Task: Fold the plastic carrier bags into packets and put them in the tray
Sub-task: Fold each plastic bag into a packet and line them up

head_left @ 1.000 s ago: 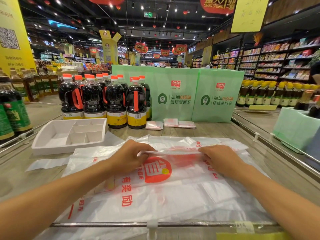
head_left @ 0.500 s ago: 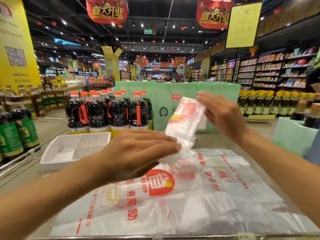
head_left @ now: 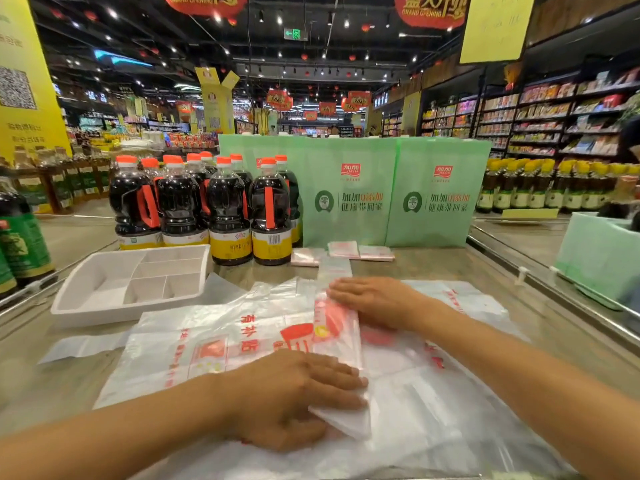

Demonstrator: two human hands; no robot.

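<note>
Overhead I read "GRAND OPENING" on two red banners [head_left: 429,8]. Two pale green paper bags [head_left: 346,192] stand at the far edge of the table [head_left: 433,265]. Each carries a red "加加" logo and the lines "加加0添加" and "健康带回家". Left of them stand dark sauce bottles [head_left: 228,216] with orange caps and yellow labels, whose print I cannot make out.

The carrier bag being worked [head_left: 341,344] is folded into a narrow translucent white strip with red print showing through its layers. It lies at the table's middle on a pile of flat bags [head_left: 207,327]. Its long axis runs near to far, and the far end points at the green bags.

My left hand [head_left: 298,396] lies on the strip's near end. The fingers are straight and close together, pressing it down, and a white corner pokes out beyond the fingertips. My right hand [head_left: 374,303] rests flat across the strip's far part, fingers straight and together, pointing left. Neither hand curls round anything.

The top bag of the pile shows red characters that I read as "有补贴", beside a red and yellow logo.

The white divided tray [head_left: 86,315] sits to the left, just beside the pile. Three folded packets [head_left: 343,250] lie in a row at the foot of the green bags, just beyond the strip's far end.
</note>
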